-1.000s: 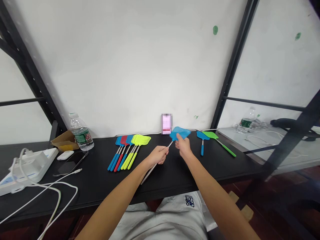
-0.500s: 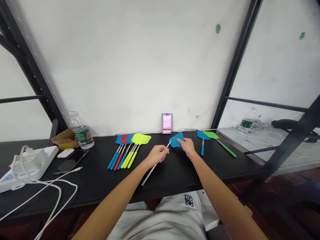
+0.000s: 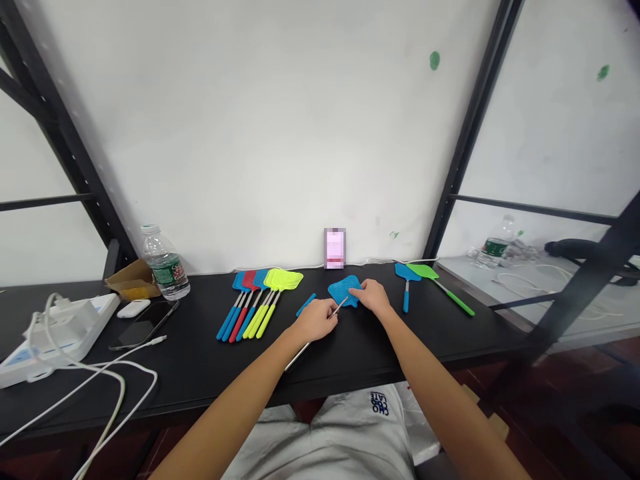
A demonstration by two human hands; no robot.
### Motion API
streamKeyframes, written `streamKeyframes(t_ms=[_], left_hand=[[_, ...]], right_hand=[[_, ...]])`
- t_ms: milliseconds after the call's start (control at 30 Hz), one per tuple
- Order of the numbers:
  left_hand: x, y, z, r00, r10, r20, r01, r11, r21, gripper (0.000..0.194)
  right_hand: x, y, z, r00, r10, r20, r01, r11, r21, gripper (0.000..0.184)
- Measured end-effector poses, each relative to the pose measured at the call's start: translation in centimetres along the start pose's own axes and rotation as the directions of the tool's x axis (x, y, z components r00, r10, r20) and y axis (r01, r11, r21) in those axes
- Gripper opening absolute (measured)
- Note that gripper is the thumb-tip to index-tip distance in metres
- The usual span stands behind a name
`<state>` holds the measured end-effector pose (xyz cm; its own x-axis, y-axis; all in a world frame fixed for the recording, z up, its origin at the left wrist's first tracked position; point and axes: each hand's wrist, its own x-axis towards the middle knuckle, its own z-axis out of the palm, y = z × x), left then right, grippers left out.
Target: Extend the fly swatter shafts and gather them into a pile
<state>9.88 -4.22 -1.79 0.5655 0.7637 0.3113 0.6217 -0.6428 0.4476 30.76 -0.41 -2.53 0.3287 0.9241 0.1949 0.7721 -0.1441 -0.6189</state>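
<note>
The fingers of the left hand [image 3: 316, 320] are curled shut around a bare steel rod [image 3: 300, 355], the shaft of a blue mesh fly swatter [image 3: 340, 290]. The fingertips of the right hand [image 3: 374, 298] lie spread on the mesh's right side, touching it but not visibly closed on it. The swatter head sits just ahead and to the right of the left fingers, so the right hand is the nearer, and the shaft's long axis slants from near-left to far-right, its lower end reaching the table's front edge. Just left of the grip lies a loose blue plastic handle [image 3: 306, 305]. Farther out on the black table [image 3: 170, 387] — a row of colored fly swatters [image 3: 255, 303] to the left, a blue swatter [image 3: 406, 280] and a green swatter [image 3: 440, 287] to the right.
</note>
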Motion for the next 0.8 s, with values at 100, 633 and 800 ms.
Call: streamKeyframes(t_ms=[100,633,800], left_hand=[[-0.04,-0.11,0.23,1.000,0.006,0.021,-0.007,0.999,0.037,0.012],[-0.07,-0.22,0.12,0.998,-0.007,0.068,0.005,0.999,0.033,0.009],[-0.02,-0.10,0.08,0.997,-0.021,0.073,0.018,0.999,0.036,0.010]], right_hand=[[-0.17,-0.13,-0.20,0.999,-0.023,0.031,0.024,1.000,-0.015,0.031],[-0.41,-0.45,-0.46,0.999,-0.012,0.045,0.017,0.995,-0.102,0.038],[-0.45,-0.45,-0.46,0.999,-0.007,0.044,0.013,0.991,-0.134,0.038]])
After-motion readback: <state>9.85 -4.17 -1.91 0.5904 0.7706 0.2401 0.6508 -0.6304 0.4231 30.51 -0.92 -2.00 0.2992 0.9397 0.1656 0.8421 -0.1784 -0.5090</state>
